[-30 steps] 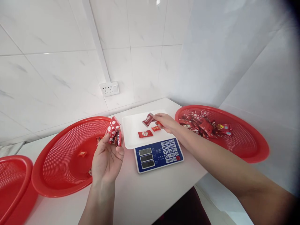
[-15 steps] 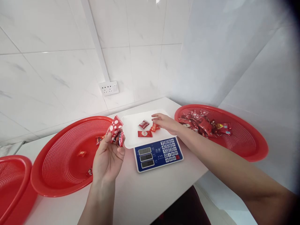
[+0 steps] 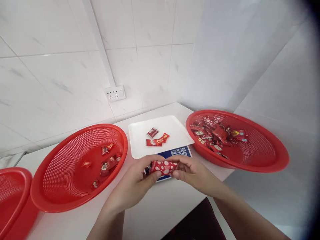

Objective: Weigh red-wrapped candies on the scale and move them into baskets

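My left hand (image 3: 135,181) is closed on a red candy packet with white dots (image 3: 164,167). A dark wrapped piece shows behind the packet at its left end, partly hidden by my fingers. My right hand (image 3: 193,175) pinches the packet's other end. Both hands are held over the front of the blue scale (image 3: 178,151), covering most of its keypad and displays. On the white weighing tray (image 3: 172,125) lie a dark red candy (image 3: 152,132), a red candy (image 3: 150,142) and an orange-red candy (image 3: 162,139) that overlaps the red one.
At the left stands a red perforated basket (image 3: 57,146) with several candies in it. Another red basket (image 3: 270,150), on the right, holds a pile of candy. Part of a third basket (image 3: 15,171) shows at far left. Behind the white table (image 3: 160,213) is a tiled wall.
My right hand has left the tray and come down to the packet. My left hand has moved right, carrying it in front of the tray. The orange-red candy now overlaps the red one.
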A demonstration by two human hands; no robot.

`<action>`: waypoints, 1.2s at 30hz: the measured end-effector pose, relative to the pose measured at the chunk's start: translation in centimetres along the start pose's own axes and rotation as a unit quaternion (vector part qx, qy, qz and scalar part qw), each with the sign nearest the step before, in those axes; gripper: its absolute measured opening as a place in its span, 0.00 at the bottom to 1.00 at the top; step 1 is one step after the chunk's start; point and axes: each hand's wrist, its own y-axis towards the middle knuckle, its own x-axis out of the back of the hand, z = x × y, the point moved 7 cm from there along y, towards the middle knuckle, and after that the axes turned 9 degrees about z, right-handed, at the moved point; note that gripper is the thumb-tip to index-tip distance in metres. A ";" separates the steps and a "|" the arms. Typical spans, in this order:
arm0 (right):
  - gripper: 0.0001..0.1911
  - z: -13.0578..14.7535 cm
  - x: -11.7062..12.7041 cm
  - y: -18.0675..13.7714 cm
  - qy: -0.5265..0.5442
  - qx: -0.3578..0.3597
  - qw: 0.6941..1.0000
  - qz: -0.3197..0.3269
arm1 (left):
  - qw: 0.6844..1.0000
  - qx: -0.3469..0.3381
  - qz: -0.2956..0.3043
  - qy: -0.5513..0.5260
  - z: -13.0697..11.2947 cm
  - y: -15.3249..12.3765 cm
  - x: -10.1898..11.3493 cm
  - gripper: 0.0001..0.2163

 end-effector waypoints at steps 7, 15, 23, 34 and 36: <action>0.13 -1.1 0.8 -0.8 -0.072 -0.016 0.996 -0.047 | 1.000 -0.021 0.013 -0.003 -0.1 0.1 0.0 0.13; 0.13 -2.2 5.2 -0.6 -0.231 0.028 0.948 -0.219 | 0.971 -0.045 -0.221 -0.083 -0.6 -1.1 4.7 0.19; 0.17 -2.3 5.8 2.2 -0.431 0.075 0.866 -0.241 | 0.959 -0.067 -0.249 -0.116 -1.0 -1.2 4.6 0.15; 0.25 -3.1 5.5 3.4 -0.453 0.036 0.865 -0.214 | 0.960 -0.064 -0.232 -0.141 -0.7 -1.1 4.6 0.15; 0.24 -2.9 5.3 3.2 -0.446 0.040 0.868 -0.214 | 0.962 -0.065 -0.230 -0.131 -0.8 -1.1 4.6 0.15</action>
